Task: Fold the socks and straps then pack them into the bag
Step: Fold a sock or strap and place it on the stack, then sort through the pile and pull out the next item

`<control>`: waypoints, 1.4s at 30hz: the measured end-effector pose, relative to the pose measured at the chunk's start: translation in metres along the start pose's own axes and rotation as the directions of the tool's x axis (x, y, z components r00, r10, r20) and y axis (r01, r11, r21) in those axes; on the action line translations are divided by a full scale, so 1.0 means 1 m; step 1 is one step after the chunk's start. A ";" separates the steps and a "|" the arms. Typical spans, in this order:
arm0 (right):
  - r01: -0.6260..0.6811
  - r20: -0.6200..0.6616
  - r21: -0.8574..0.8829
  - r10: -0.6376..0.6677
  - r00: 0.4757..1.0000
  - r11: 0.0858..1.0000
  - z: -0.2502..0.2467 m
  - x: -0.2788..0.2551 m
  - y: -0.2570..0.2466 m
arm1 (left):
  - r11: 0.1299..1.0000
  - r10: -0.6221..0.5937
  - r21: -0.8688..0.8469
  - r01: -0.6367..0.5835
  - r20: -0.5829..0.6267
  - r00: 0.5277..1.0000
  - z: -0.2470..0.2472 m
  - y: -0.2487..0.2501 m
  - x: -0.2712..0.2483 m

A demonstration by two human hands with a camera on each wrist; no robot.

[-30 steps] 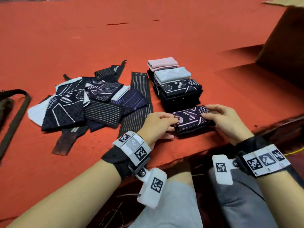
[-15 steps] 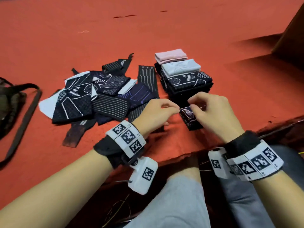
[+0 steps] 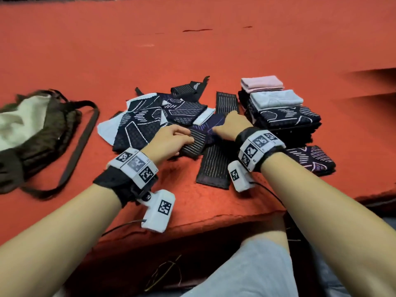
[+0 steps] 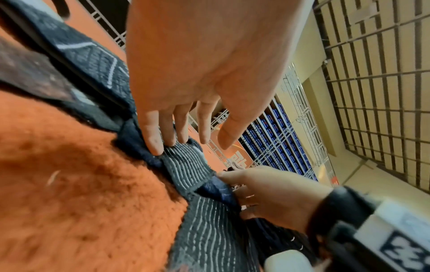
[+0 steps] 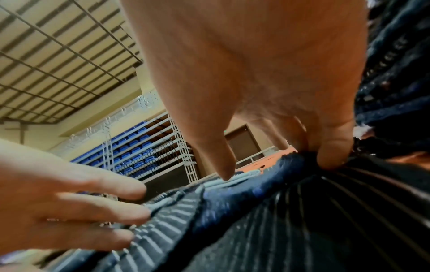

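- The red felt surface point(image 3: 192, 61) carries everything; its near edge drops off above the person's lap.
- A dark bag point(image 3: 36, 129) with a pale lining lies open at far left, its strap point(image 3: 79, 146) looping toward the near edge, well apart from the socks.
- The loose pile of unfolded socks point(image 3: 147, 123) sits mid-table, with a long striped strap point(image 3: 216, 161) running under it toward the near edge.
- A stack of folded socks point(image 3: 285, 116) stands to the right of the pile (pink one on top, white below it), and one folded patterned sock point(image 3: 310, 160) lies alone, nearer the person.
- The right wrist band hides part of the stack's near side in the head view.
- Only the wrist views show a gridded ceiling and blue seating rows beyond.
- The left hand point(image 3: 169, 140) reaches palm-down, fingers point(image 4: 156, 132) straight and slightly apart, tips resting on a striped sock point(image 4: 186, 165) at the pile's near edge.
- The right hand point(image 3: 230, 127) bends down, fingers point(image 5: 332, 147) pinching a dark blue sock point(image 5: 274, 178) just beside the striped one.
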State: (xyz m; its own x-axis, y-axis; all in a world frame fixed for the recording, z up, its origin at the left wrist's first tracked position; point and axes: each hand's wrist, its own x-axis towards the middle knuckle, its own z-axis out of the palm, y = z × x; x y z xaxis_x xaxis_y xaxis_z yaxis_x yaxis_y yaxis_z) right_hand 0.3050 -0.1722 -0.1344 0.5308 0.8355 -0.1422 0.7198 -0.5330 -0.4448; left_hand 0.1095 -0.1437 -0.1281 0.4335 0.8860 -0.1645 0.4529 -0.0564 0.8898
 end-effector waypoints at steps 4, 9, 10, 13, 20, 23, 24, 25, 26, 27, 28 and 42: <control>0.037 -0.104 0.017 -0.035 0.994 0.999 0.010 0.009 0.001 | 0.999 -0.004 -0.053 0.003 -0.032 0.999 -0.011 -0.007 0.000; 0.482 -0.493 0.509 -0.217 0.842 0.714 0.004 -0.009 -0.020 | 0.983 0.171 -0.055 -0.174 -0.058 0.984 -0.023 -0.013 0.006; 0.570 -0.549 0.567 -0.243 0.800 0.595 -0.004 -0.015 -0.028 | 0.970 0.227 -0.080 -0.231 -0.051 0.973 -0.025 -0.010 0.005; 0.672 -0.595 0.690 -0.317 0.739 0.270 -0.036 -0.032 -0.058 | 0.909 0.361 -0.194 -0.370 -0.080 0.929 -0.037 0.009 0.004; 0.440 -0.382 0.897 -0.436 0.815 0.038 -0.064 -0.063 -0.090 | 0.804 0.498 -0.320 -0.501 -0.099 0.862 -0.074 0.050 -0.031; 0.197 -0.089 0.952 -0.402 0.911 0.235 -0.042 -0.064 -0.078 | 0.850 0.343 -0.394 -0.349 -0.089 0.935 -0.074 0.022 -0.035; 0.098 0.062 0.932 -0.420 0.905 0.350 -0.030 -0.067 -0.070 | 0.858 0.271 -0.431 -0.278 -0.079 0.959 -0.073 0.009 -0.037; 0.031 0.184 0.898 -0.438 0.880 0.440 -0.017 -0.071 -0.063 | 0.858 0.198 -0.471 -0.206 -0.067 0.978 -0.072 -0.005 -0.037; -0.004 0.257 0.873 -0.453 0.854 0.488 -0.003 -0.075 -0.057 | 0.846 0.128 -0.516 -0.135 -0.049 0.991 -0.072 -0.019 -0.039; -0.021 0.287 0.865 -0.460 0.840 0.501 0.011 -0.078 -0.051 | 0.827 0.053 -0.558 -0.063 -0.034 0.998 -0.071 -0.033 -0.039; -0.030 0.289 0.871 -0.460 0.839 0.491 0.023 -0.080 -0.048 | 0.800 -0.021 -0.601 0.005 -0.019 1.000 -0.071 -0.045 -0.039; 0.107 0.103 0.871 -0.391 0.915 0.479 0.053 -0.076 -0.050 | 0.830 -0.143 -0.488 0.269 0.280 0.949 -0.098 -0.076 -0.037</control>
State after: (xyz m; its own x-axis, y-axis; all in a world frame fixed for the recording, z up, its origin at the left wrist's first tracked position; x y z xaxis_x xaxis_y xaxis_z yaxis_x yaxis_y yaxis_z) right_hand 0.2044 -0.2021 -0.1481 0.1582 0.9863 -0.0469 0.0115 -0.0493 -0.9987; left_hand -0.0166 -0.1268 -0.1479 0.5651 0.7201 -0.4026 0.1127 0.4160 0.9024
